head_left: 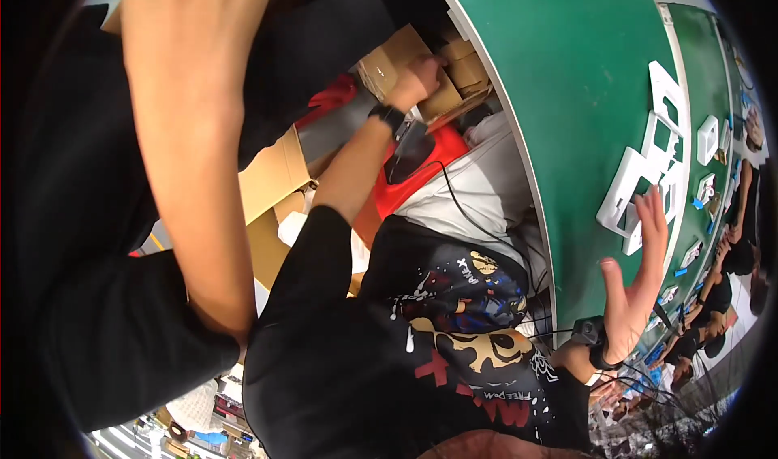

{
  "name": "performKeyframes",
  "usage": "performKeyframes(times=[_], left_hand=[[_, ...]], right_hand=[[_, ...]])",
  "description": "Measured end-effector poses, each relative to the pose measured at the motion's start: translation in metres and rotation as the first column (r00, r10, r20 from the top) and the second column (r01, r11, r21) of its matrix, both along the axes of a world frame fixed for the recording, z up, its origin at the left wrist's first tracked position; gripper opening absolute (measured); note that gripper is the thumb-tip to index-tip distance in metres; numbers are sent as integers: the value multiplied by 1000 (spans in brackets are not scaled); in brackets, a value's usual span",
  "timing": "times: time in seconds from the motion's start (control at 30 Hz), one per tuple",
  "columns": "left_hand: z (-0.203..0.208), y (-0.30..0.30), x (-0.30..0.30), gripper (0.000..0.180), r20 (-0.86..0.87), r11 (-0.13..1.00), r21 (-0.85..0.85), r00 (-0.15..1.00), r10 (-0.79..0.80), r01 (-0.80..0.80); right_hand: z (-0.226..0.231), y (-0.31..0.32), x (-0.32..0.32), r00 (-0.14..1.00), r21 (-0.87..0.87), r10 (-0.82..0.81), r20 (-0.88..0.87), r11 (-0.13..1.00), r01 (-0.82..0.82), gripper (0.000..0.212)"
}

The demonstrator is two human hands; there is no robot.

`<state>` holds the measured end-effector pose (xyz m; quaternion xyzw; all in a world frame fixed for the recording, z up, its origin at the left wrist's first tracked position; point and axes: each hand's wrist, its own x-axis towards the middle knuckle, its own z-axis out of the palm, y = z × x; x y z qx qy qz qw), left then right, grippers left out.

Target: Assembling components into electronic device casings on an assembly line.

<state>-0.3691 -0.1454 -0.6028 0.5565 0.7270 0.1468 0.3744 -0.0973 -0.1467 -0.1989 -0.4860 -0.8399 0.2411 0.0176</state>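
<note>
My left hand [417, 82] reaches out over the cardboard box [393, 58] beside the table. Its fingers are curled closed against the box; what they grip, if anything, is hidden. A black band circles that wrist. At the right, my right hand [636, 285] is raised near the table edge, palm bare, fingers stretched and thumb apart. It holds nothing. A small black device [587, 329] is strapped at that wrist. Beyond its fingertips, white plastic frames [620, 187] lie on the green table [567, 94].
Another person's bare forearm [194, 135] passes close by on the left. More open cardboard [275, 175], a red object [438, 151], pale fabric [478, 192] and a black cable [450, 192] are below the table edge. Several people work along the far right, beside smaller white parts [707, 139].
</note>
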Motion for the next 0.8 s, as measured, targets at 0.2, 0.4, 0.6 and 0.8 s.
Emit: performKeyframes(times=[0.2, 0.4, 0.6, 0.8], left_hand=[[-77, 25, 25, 41, -430, 913, 247, 881, -197, 325], [3, 37, 39, 41, -20, 982, 151, 993, -115, 117], [69, 10, 50, 39, 10, 972, 233, 999, -31, 28], [173, -2, 12, 39, 268, 958, 243, 959, 86, -154]], right_hand=[[4, -2, 11, 990, 95, -138, 34, 986, 134, 62], [64, 0, 15, 986, 1, -112, -121, 994, 113, 61], [82, 42, 29, 990, -157, 87, -111, 982, -104, 60], [61, 36, 43, 996, -123, 80, 36, 990, -75, 64]])
